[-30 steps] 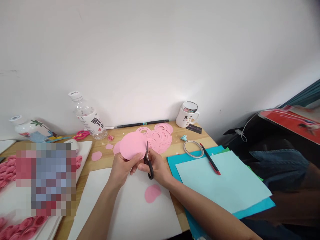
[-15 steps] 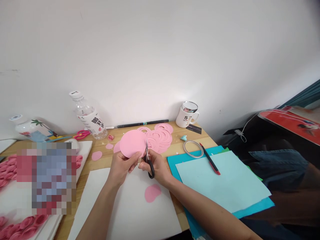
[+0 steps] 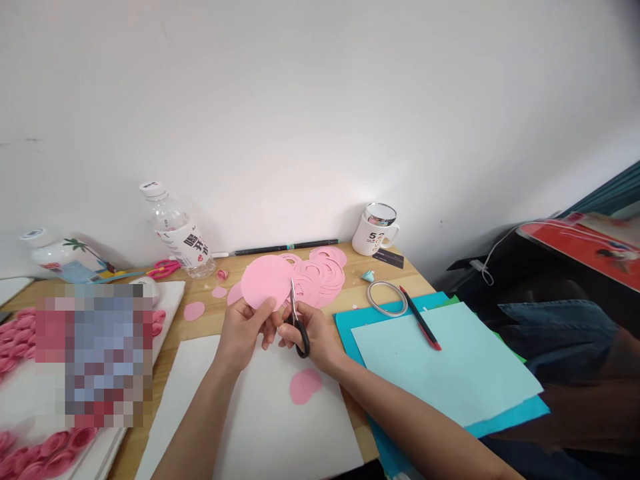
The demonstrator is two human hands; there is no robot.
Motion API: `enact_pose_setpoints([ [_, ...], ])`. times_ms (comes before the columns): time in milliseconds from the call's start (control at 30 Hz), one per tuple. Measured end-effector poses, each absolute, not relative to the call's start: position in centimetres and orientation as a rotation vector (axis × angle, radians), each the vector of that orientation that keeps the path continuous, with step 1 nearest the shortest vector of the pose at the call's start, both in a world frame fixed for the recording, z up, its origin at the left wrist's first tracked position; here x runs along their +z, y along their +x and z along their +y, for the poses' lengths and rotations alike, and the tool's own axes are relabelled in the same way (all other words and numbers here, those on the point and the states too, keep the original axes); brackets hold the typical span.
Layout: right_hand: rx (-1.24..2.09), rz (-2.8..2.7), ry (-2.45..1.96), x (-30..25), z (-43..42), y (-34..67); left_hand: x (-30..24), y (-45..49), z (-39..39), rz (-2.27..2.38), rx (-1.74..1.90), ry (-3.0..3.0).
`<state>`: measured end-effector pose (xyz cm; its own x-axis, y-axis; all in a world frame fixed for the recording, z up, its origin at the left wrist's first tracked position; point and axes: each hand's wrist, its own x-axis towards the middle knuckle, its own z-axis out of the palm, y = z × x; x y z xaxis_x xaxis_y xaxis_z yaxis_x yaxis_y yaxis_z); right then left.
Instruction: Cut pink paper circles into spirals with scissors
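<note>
My left hand (image 3: 245, 333) pinches the lower edge of a round pink paper disc (image 3: 266, 281), thumb on its face. My right hand (image 3: 315, 337) is wrapped round the black handles of a pair of scissors (image 3: 301, 339). The blades point up along the disc's right edge and look nearly closed. Behind the disc lies a pile of ring-shaped pink paper spirals (image 3: 320, 277). Below my hands, a small pink paper piece (image 3: 305, 387) rests on a white sheet (image 3: 280, 427).
A water bottle (image 3: 183, 233), a white mug (image 3: 373, 230) and a black pen (image 3: 286, 247) stand or lie by the wall. At right are a tape roll (image 3: 386, 298), a red-black pen (image 3: 421, 320) and light blue paper (image 3: 440, 367). Pink paper roses (image 3: 60, 450) sit on a board at left.
The paper disc has shifted up slightly in my left hand, and its fingers have moved a little. My right hand and the scissors stay in nearly the same place.
</note>
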<state>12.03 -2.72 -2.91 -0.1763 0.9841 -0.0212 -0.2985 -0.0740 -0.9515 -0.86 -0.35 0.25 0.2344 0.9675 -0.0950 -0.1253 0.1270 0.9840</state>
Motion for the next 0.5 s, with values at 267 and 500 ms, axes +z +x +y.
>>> enact_pose_setpoints([
  [267, 1.497, -1.141, -0.871, -3.52, -2.74, 11.51, -0.14, -0.55, -0.55, 1.109, 1.055, 1.134],
  [500, 1.423, -1.176, -0.849, -3.75, -2.43, 12.14, -0.31, -0.68, -0.43, 1.213, 1.033, 1.191],
])
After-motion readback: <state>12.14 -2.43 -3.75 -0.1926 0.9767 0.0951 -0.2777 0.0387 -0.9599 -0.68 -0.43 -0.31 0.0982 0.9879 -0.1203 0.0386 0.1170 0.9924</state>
